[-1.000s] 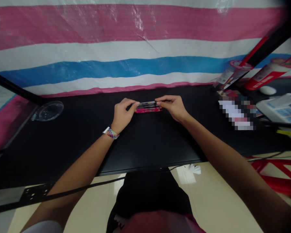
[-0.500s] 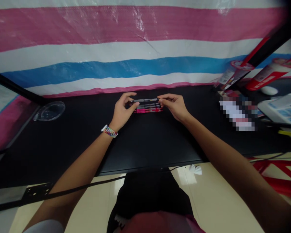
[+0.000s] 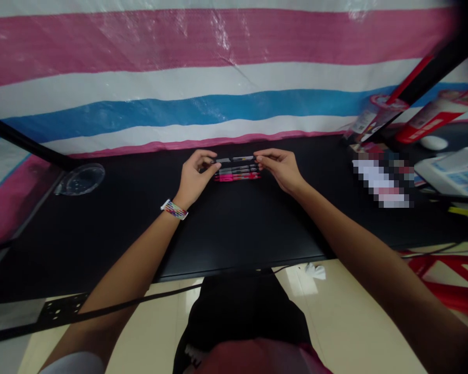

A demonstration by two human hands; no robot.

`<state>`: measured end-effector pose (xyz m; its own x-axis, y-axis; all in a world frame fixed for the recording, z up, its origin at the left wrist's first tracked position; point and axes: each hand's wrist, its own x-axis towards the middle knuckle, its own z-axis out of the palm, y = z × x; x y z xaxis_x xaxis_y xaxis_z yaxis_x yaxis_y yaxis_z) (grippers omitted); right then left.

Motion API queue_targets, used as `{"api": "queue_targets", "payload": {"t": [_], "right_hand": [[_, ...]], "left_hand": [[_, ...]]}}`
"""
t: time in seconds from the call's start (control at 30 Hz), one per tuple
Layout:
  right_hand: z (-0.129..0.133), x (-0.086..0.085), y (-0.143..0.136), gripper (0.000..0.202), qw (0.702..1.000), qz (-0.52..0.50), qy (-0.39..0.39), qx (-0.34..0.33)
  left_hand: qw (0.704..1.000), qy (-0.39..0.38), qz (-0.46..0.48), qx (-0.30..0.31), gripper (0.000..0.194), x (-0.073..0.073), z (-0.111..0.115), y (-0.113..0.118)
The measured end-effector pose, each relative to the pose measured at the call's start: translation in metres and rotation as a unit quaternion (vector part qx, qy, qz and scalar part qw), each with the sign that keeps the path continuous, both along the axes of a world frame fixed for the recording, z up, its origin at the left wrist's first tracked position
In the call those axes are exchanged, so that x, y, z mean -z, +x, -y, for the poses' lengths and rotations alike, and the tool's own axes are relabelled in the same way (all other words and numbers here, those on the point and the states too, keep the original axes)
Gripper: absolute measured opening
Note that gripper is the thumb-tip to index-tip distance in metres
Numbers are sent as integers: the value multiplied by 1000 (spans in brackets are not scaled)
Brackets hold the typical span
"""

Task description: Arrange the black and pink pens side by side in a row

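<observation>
Between my two hands a dark pen (image 3: 236, 159) with a light section lies lengthwise, left to right. My left hand (image 3: 196, 175) pinches its left end between thumb and fingers, and a patterned band circles that wrist. At the opposite end, the fingertips of my right hand (image 3: 278, 167) close on the pen. Just nearer to me, several pens lie side by side in a row on the black table (image 3: 234, 223). Closest of these is a pen with a pink grip (image 3: 226, 178). My fingers partly cover the ends of the row.
A clear plastic lid (image 3: 81, 179) lies at the left. Toward the right stand a drink cup with a red straw (image 3: 376, 117) and a red-and-white cup (image 3: 432, 122), with a white egg-shaped object (image 3: 433, 143) close by. A striped sheet (image 3: 203, 111) hangs behind the table.
Both hands keep their hold on the pen's ends. My left hand has shifted very slightly left; the row of pens looks the same.
</observation>
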<state>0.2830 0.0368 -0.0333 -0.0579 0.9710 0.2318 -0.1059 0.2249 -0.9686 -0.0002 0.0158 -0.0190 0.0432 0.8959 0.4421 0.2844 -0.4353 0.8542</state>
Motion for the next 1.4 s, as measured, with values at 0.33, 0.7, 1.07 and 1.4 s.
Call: {"api": "queue_targets", "payload": {"t": [0.33, 0.7, 1.07, 1.4], "right_hand": [[-3, -2, 2, 25, 999, 25, 31, 35], [-16, 1, 15, 19, 990, 55, 55, 114], [2, -1, 1, 26, 999, 32, 3, 8], [0, 0, -3, 22, 999, -23, -28, -8]], "left_hand": [[999, 20, 16, -48, 38, 0, -5, -5], [996, -7, 75, -39, 20, 7, -8, -7], [996, 13, -82, 15, 51, 1, -1, -4], [998, 14, -5, 62, 36, 7, -5, -2]]}}
